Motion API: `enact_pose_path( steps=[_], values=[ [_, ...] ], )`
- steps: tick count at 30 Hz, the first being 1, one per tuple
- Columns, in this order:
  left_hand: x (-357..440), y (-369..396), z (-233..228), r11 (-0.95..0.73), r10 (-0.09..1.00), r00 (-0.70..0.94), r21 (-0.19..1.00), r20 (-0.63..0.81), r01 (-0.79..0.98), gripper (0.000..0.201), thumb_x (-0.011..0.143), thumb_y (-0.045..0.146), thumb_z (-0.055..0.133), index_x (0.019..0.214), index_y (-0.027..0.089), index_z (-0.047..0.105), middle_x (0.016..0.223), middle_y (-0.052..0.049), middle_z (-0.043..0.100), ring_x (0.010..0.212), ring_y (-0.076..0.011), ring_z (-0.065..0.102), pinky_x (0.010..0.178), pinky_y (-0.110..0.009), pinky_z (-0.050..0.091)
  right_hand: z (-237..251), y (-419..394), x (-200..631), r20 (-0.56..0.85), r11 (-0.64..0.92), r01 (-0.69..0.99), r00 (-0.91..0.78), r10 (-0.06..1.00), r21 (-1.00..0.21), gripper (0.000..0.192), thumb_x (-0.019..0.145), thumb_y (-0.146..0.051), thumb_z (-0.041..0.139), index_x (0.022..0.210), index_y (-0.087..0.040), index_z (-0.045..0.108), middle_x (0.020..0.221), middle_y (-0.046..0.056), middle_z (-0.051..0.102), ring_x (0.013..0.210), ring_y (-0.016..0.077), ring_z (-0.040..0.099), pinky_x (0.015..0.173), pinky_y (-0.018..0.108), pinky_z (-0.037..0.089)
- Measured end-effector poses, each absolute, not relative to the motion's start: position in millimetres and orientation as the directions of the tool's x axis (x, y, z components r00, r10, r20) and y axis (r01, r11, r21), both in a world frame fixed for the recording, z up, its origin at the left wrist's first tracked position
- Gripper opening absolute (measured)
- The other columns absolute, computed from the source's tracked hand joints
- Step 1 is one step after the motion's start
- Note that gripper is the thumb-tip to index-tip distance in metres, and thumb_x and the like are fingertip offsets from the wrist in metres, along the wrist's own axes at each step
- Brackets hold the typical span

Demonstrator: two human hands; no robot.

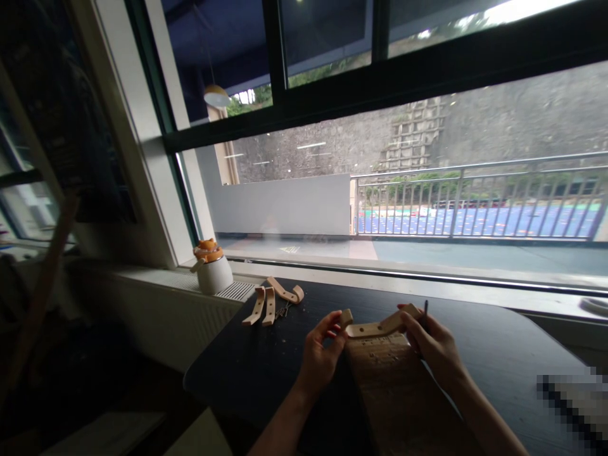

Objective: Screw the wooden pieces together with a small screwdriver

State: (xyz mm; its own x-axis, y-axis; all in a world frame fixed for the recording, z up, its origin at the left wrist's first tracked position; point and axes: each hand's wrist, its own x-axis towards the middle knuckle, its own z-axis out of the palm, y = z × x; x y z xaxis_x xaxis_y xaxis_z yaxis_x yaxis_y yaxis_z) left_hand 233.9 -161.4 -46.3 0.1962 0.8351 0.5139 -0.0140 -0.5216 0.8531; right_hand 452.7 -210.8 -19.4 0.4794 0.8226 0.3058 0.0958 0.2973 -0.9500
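- Holding a curved wooden piece (375,327) against the board's (394,386) far end, our left hand (319,354) pinches one tip.
- Our right hand (430,342) grips the other tip, plus a thin tool (425,308).

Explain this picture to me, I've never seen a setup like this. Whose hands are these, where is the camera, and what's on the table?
There is no machine here. The picture comes from a camera worn on a person's head, looking forward and down, so the two bare hands are that person's own. The left hand and the right hand together hold a curved wooden piece by its ends, over the far edge of a wooden board that lies on a dark table. The right hand also has a thin dark tool sticking up between its fingers; I cannot tell what kind. Farther left on the table lie a few more curved wooden pieces with some small dark bits beside them. On the sill by the window stands a small white pot with an orange lid. Beyond the glass there is a railing and a stone wall.
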Motion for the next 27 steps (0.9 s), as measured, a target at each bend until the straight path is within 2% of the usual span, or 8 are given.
enact_pose_path(
  steps=[4,9,14,18,23,27],
  values=[
    [238.0,-160.9,-42.4,-0.517,0.839,0.207,0.856,0.504,0.013,0.034,0.084,0.029,0.063,0.115,0.016,0.065,0.106,-0.009,0.071,0.091,-0.0196,0.064,0.079,-0.03,0.05,-19.3,-211.7,452.9,0.3,0.286,0.107,0.499,0.813,-0.952,0.06,0.068,-0.057,0.071,0.106,-0.011,0.067,0.051,-0.004,0.048,0.044,0.0103,0.039,0.039,0.024,0.028],
    [240.2,-154.7,-37.9,-0.511,0.837,0.241,0.859,0.492,0.022,0.035,0.084,0.027,0.063,0.116,0.014,0.064,0.107,-0.011,0.071,0.095,-0.0216,0.065,0.079,-0.032,0.05,-15.8,-210.7,451.0,0.293,0.275,0.112,0.516,0.805,-0.955,0.062,0.066,-0.059,0.071,0.103,-0.01,0.067,0.051,-0.004,0.049,0.043,0.0102,0.039,0.038,0.023,0.028],
    [243.7,-140.5,-6.8,-0.595,0.768,0.318,0.803,0.555,0.034,0.038,0.081,0.022,0.064,0.118,0.012,0.062,0.105,-0.011,0.071,0.093,-0.0211,0.065,0.083,-0.033,0.049,10.6,-204.3,454.7,0.293,0.27,0.122,0.512,0.808,-0.955,0.053,0.068,-0.056,0.071,0.098,-0.012,0.067,0.051,-0.004,0.051,0.04,0.008,0.035,0.035,0.021,0.025],
    [243.0,-130.5,14.3,-0.634,0.732,0.382,0.769,0.564,0.083,0.033,0.079,0.017,0.063,0.113,0.013,0.064,0.101,-0.009,0.071,0.09,-0.0196,0.064,0.084,-0.033,0.049,30.5,-200.7,462.6,0.304,0.271,0.138,0.463,0.832,-0.953,0.053,0.064,-0.054,0.075,0.099,-0.016,0.065,0.056,-0.002,0.057,0.043,0.0085,0.038,0.035,0.02,0.026],
    [235.6,-122.7,10.5,-0.685,0.667,0.484,0.722,0.566,0.098,0.029,0.077,0.018,0.067,0.106,0.013,0.064,0.095,-0.006,0.068,0.088,-0.0178,0.062,0.085,-0.031,0.049,22.9,-201.8,470.3,0.216,0.167,0.151,0.417,0.883,-0.974,0.056,0.065,-0.055,0.075,0.103,-0.015,0.064,0.058,-0.001,0.057,0.045,0.0087,0.039,0.037,0.02,0.028],
    [235.4,-114.4,6.1,-0.723,0.602,0.548,0.687,0.581,0.065,0.031,0.077,0.017,0.067,0.107,0.013,0.062,0.093,-0.006,0.065,0.088,-0.017,0.061,0.084,-0.03,0.049,10.8,-200.1,475.0,0.172,0.106,0.168,0.455,0.874,-0.98,0.06,0.067,-0.058,0.072,0.108,-0.015,0.064,0.06,0.0,0.059,0.044,0.0102,0.041,0.036,0.021,0.031]
  ],
)
